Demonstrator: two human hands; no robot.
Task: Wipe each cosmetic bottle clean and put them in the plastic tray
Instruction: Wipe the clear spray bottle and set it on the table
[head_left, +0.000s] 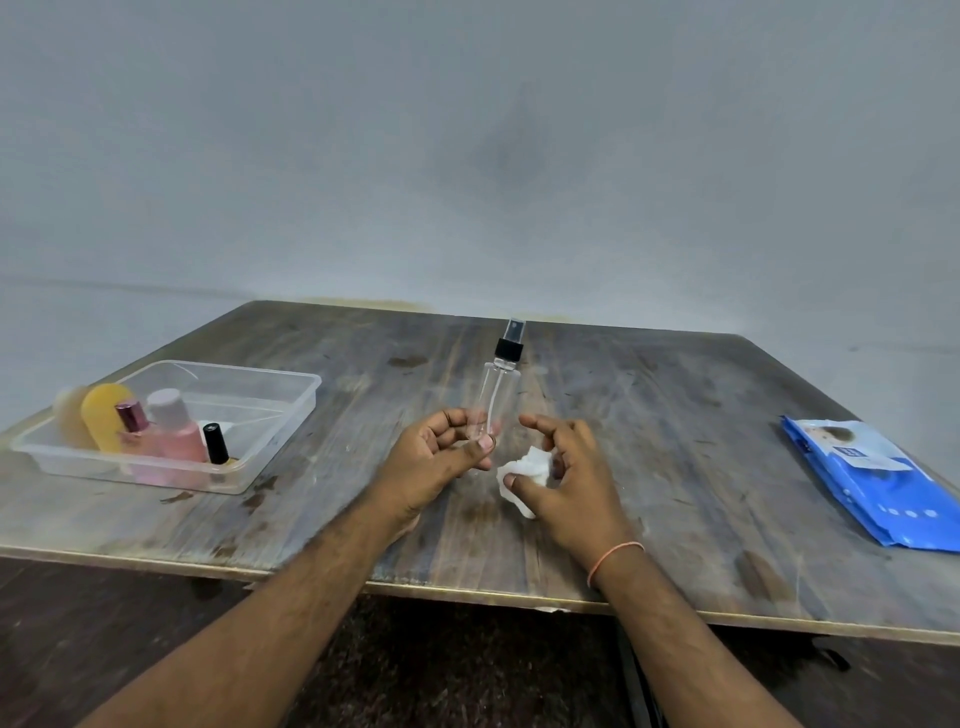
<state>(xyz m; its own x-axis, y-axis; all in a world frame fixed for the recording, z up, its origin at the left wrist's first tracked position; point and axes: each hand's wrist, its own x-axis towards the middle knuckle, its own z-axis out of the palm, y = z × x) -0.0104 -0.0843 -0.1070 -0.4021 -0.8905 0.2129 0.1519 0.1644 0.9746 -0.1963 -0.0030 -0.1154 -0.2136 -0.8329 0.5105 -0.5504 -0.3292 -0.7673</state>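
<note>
Clear plastic spray bottle (497, 395), slim cylinder, black ribbed collar and clear overcap, near table centre. Long axis close to upright, top tipped slightly toward 1 o'clock, nozzle end pointing up and away from the person. A thin dip tube shows inside; the bottle looks empty.

Left hand (441, 460) grips the bottle's lower end, fingers curled round it, thumb pressed across the front. Right hand (563, 478) sits just beside the bottle at 3 o'clock, fingers half curled, thumb and fingers pinching a crumpled white wipe (524, 475); the wipe is soft, wrinkled, not touching the bottle. Thin orange band on the right wrist.

Table (675, 415): worn wood-grain laminate, scuffed, dark stains, pale edge strip.

At 9 o'clock of the hands, well apart, a translucent rectangular plastic tray (270, 384) with a rolled rim. It holds a yellow rounded bottle (104, 415), a pink bottle with pale cap (176, 431), a small bottle with metallic rose cap (132, 418) and a small black-capped bottle (216, 442), all crowded in its left half.

At 3 o'clock, near the table edge, a glossy blue wipes pack (878, 483) lies flat.
</note>
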